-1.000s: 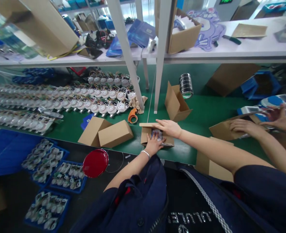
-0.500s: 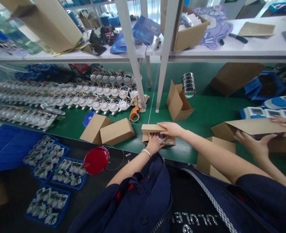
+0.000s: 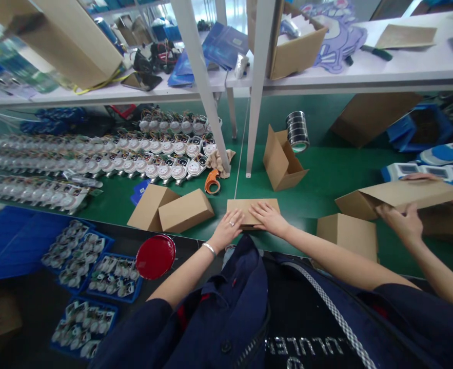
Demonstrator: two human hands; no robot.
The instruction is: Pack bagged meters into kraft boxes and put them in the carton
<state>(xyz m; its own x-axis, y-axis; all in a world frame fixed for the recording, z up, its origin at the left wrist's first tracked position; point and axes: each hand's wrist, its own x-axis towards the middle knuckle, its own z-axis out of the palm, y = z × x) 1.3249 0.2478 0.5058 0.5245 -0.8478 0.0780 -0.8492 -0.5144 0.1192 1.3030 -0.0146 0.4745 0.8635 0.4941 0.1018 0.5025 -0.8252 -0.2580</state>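
A small brown cardboard box (image 3: 250,207) lies at the near edge of the green bench, its lid folded flat. My left hand (image 3: 227,229), with a ring and a bracelet, presses on the lid's near left corner. My right hand (image 3: 268,217) lies with fingers spread on the lid's near right part. Whatever is inside the box is hidden under the lid.
Two closed boxes (image 3: 171,208) sit to the left, an open one (image 3: 282,162) and a tape roll (image 3: 297,131) behind. Rows of round meters (image 3: 126,156) fill the left bench. A co-worker's hand (image 3: 404,223) holds a long carton (image 3: 399,197) at right. Blue trays (image 3: 95,271) and a red disc (image 3: 156,256) lie below.
The lid of the small box has come down shut. My left hand left the inside of the box and now rests on the lid beside my right hand.
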